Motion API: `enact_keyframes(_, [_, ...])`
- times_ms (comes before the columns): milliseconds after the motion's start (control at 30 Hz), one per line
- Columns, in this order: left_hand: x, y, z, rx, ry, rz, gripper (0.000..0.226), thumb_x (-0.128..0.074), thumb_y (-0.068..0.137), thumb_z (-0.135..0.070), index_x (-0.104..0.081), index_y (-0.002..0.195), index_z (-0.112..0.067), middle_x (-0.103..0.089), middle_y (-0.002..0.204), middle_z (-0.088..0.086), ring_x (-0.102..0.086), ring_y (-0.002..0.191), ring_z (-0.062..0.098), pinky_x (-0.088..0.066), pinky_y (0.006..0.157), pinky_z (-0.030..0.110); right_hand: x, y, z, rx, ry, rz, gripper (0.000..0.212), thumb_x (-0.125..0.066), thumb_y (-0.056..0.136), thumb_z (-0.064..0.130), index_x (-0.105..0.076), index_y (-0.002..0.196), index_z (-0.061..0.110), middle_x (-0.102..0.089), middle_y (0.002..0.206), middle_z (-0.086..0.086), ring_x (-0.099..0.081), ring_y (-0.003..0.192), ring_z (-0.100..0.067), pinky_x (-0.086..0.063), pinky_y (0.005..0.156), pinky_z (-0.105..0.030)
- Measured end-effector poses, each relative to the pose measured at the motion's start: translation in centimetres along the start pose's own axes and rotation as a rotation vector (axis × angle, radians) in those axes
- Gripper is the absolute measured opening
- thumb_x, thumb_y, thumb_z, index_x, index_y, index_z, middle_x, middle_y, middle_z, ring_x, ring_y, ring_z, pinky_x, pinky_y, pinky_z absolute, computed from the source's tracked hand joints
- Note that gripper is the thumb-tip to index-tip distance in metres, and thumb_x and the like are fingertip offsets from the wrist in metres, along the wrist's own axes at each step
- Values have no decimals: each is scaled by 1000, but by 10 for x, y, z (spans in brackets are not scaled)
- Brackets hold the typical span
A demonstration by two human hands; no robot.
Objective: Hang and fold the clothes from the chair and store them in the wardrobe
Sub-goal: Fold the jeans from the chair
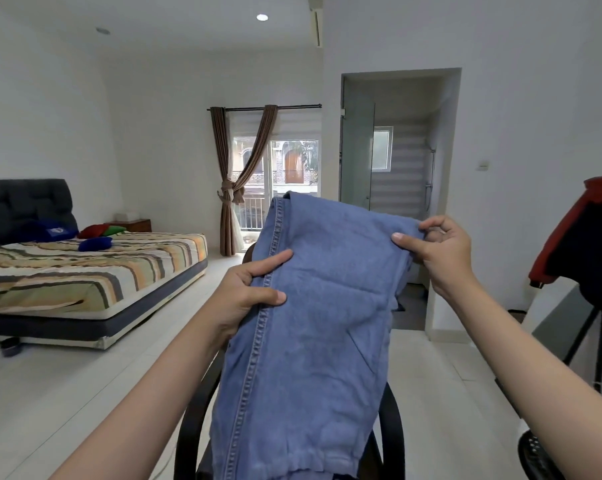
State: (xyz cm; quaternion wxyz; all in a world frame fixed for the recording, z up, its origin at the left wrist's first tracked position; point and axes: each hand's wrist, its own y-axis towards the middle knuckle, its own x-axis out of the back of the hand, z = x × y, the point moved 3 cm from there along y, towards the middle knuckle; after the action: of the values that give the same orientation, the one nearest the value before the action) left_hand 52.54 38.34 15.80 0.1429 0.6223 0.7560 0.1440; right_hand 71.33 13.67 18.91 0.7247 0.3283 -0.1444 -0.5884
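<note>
Both hands are up on the jeans (313, 306) here, holding them out in front at chest height. The left hand (247, 292) pinches the stitched side seam, thumb lying over the front of the denim and forefinger stretched along the seam above it, the rest of the fingers tucked behind the cloth. The right hand (438, 251) grips the far upper edge, thumb flat on the front and fingers curled round the bunched fabric behind. Between the two grips the blue denim is pulled fairly flat, creased across the middle, and the rest hangs down toward the bottom of the view with a hem showing low down. Right beneath it sits the dark chair (192, 420), its curved arms showing on either side of the hanging cloth; whether the jeans touch the seat cannot be told. Off to the right, a red and dark jacket (576, 244) hangs over a stand at the edge of the view. To the left, a bed (91, 271) with a striped sheet and a dark headboard carries blue, red and green cushions. Straight ahead, brown curtains (228, 188) are tied back at a bright window, and beside it is an open bathroom doorway (396, 140).
</note>
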Motion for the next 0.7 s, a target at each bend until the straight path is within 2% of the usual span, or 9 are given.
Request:
enact_keyframes(100, [-3,2,-3,19,4,-9,66,-65,53,7,-68,112,-23,-70,109,-12,-67,100,14,-54,82,22,2,-3,-14,26,-124,-8,46,-87,63,10,-44,76,21,-51,62,11,-44,53,-2,-42,54,-20])
enact_keyframes(200, [-7,2,-1,41,19,-20,65,-64,54,6,-69,110,-25,-70,110,-9,-67,97,15,-55,81,23,5,-14,-29,-26,-214,-49,50,-88,61,26,-46,86,20,-50,83,4,-50,74,-9,-46,65,-18])
enact_keyframes(267, [-8,1,1,53,29,-26,63,-64,54,6,-71,106,-28,-68,113,-7,-67,100,17,-54,83,26,8,-32,-45,-153,-80,-59,70,-88,57,41,-45,108,21,-52,105,0,-58,95,-16,-53,78,-34])
enact_keyframes(300, [-8,1,1,59,24,-29,62,-64,54,6,-72,105,-29,-68,113,-7,-67,99,17,-54,83,27,7,-46,-52,-222,13,-25,82,-85,54,49,-40,118,27,-52,116,-3,-59,104,-21,-54,80,-40])
enact_keyframes(367, [-7,0,-1,70,11,-32,62,-64,54,6,-71,105,-28,-70,110,-8,-67,97,17,-55,80,25,-3,-81,-69,-333,153,114,105,-84,46,60,-28,132,39,-52,127,-8,-60,108,-25,-56,75,-40])
enact_keyframes(433, [-7,-1,-5,66,-1,-41,63,-63,54,6,-69,109,-25,-72,105,-8,-69,92,16,-56,74,24,-21,-119,-83,-388,242,247,114,-86,44,62,-20,136,48,-51,133,-5,-58,113,-25,-55,79,-38])
enact_keyframes(533, [-2,0,-12,64,-67,-82,67,-60,54,9,-65,115,-20,-73,101,-1,-69,86,19,-58,72,27,-40,-156,-93,-313,282,292,111,-88,50,56,-15,134,55,-40,146,2,-50,128,-19,-44,102,-42])
enact_keyframes(633, [7,0,-17,78,-138,-139,69,-58,53,9,-63,117,-18,-68,113,6,-67,92,24,-58,77,30,-45,-166,-82,-192,207,299,111,-86,57,51,-8,136,53,-41,146,0,-48,129,-17,-45,99,-32])
enact_keyframes(700, [14,-1,-19,99,-183,-175,68,-56,54,9,-64,115,-19,-62,122,6,-64,101,27,-57,81,31,-50,-166,-70,-104,172,319,111,-85,64,45,-4,140,46,-42,145,-6,-47,130,-23,-43,103,-37])
